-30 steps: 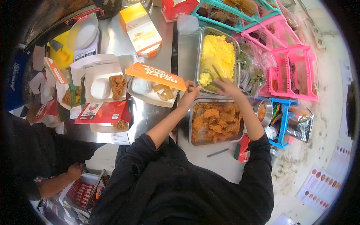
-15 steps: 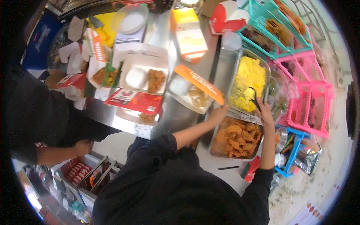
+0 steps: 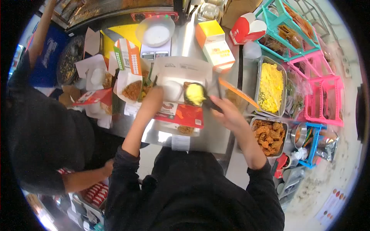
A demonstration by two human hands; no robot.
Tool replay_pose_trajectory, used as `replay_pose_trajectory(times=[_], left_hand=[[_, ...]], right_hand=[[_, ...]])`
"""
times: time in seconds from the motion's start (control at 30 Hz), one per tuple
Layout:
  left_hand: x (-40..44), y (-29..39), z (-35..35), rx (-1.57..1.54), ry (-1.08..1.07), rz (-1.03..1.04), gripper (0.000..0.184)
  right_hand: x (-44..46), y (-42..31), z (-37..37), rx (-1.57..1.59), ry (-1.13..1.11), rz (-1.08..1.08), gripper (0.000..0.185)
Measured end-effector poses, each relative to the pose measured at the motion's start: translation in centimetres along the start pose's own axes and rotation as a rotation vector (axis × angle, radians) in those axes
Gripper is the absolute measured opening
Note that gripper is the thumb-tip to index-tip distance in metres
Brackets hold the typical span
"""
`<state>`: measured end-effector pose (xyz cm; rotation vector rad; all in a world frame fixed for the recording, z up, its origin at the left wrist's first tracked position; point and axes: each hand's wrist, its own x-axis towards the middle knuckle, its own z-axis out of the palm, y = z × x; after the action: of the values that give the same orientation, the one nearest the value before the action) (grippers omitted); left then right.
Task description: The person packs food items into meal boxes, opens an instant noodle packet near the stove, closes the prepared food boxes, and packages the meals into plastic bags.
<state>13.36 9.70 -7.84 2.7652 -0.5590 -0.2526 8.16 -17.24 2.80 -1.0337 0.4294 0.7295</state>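
My right hand [image 3: 229, 113] grips the black handle of a serving spoon [image 3: 210, 103], whose bowl carries yellow scrambled egg [image 3: 195, 94]. The spoon is over the right side of an open cardboard meal box [image 3: 185, 70], largely covering the fried chicken there. A white rounded portion [image 3: 172, 91], seemingly wrapped rice, sits left of it. At the box's left edge is my left hand [image 3: 153, 99], its fingers blurred and partly hidden. A red printed sleeve [image 3: 189, 114] lies across the front of the box.
A metal tray of scrambled egg [image 3: 271, 86] and a tray of fried chicken [image 3: 269, 138] stand to the right, beside teal and pink baskets [image 3: 323, 102]. Several filled boxes [image 3: 129, 82] are on the left. A co-worker [image 3: 50, 131] in dark clothing stands there. A scale [image 3: 155, 52] holds a bowl.
My right hand has carried the spoon of egg from the egg tray left to the open box. My left hand has moved left to the box's edge. The camera view has shifted.
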Motion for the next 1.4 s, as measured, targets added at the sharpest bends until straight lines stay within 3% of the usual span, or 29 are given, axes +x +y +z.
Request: replay_pose_trajectory(times=[0.1, 0.13, 0.33, 0.43, 0.53, 0.63, 0.67, 0.77, 0.8, 0.9, 0.97, 1.03, 1.07, 1.13, 1.2, 1.23, 1.3, 1.4], left_hand=[[0.7, 1.1, -2.6, 0.092, -0.296, 0.089, 0.015], [0.6, 0.8, -2.0, 0.145, -0.223, 0.103, 0.023], [1.5, -0.7, -2.2, -0.067, -0.517, 0.212, 0.031], [1.1, -2.8, 0.6, -0.240, -0.508, 0.295, 0.029], [0.1, -3.6, 0.5, -0.446, -0.224, 0.507, 0.031], [-3.1, -2.0, -2.3, -0.764, -0.005, 0.050, 0.026], [-4.0, -2.2, -1.9, -0.587, 0.100, -0.035, 0.021], [-6.4, -2.6, 1.5, -0.977, 0.061, -0.353, 0.022], [-6.6, -2.4, 1.6, -0.951, 0.019, -0.355, 0.033], [-6.2, -2.3, 2.5, -0.859, 0.025, -0.258, 0.047], [-5.6, -2.2, 2.7, -1.176, -0.052, -0.288, 0.053], [-5.3, -1.5, 2.4, -1.304, -0.106, -0.262, 0.052], [-5.1, -1.1, 2.3, -1.364, -0.134, -0.249, 0.052], [-5.0, -1.2, 2.8, -1.426, -0.167, -0.242, 0.052], [-5.3, -2.7, 3.5, -1.376, -0.139, -0.259, 0.054], [-5.4, -2.8, 3.7, -1.324, -0.108, -0.271, 0.055], [-6.0, 1.1, -0.9, -1.066, 0.032, -0.375, 0.055], [-5.4, 0.5, -2.5, -1.070, 0.206, -0.362, 0.052]], right_hand=[[6.0, 1.7, 1.2, -0.127, 0.031, -0.107, 0.027], [7.0, 1.6, 1.3, -0.187, 0.024, -0.091, 0.027], [9.1, 1.9, 1.4, -0.336, 0.122, -0.124, 0.026], [10.1, 3.3, 0.9, -0.454, 0.164, -0.294, 0.030], [11.6, 5.0, 1.1, -0.631, 0.182, -0.429, 0.037], [9.4, 5.6, 4.3, -1.123, 0.398, -0.579, 0.036], [9.2, 6.5, 4.7, -1.296, 0.407, -0.603, 0.036], [8.8, 7.9, 6.1, -1.527, 0.387, -0.476, 0.037], [8.9, 8.6, 5.7, -1.655, 0.416, -0.681, 0.039], [9.0, 9.8, 5.4, -1.674, 0.463, -0.796, 0.041], [7.8, 9.6, 5.7, -1.667, 0.490, -0.882, 0.043], [5.0, 8.1, 5.7, -1.758, 0.518, -0.892, 0.044], [3.3, 7.4, 5.4, -1.660, 0.579, -1.006, 0.044], [-0.7, 3.9, 2.7, -1.380, 0.915, -1.313, 0.041], [-6.1, -0.2, -0.6, -1.006, 1.248, -1.098, 0.035], [-8.9, -1.8, -2.8, -0.768, 1.376, -0.735, 0.032], [-9.1, -1.6, -12.7, -0.896, 1.542, -0.790, 0.030], [-7.5, 1.3, -20.4, -1.100, 1.297, -0.444, 0.039]])
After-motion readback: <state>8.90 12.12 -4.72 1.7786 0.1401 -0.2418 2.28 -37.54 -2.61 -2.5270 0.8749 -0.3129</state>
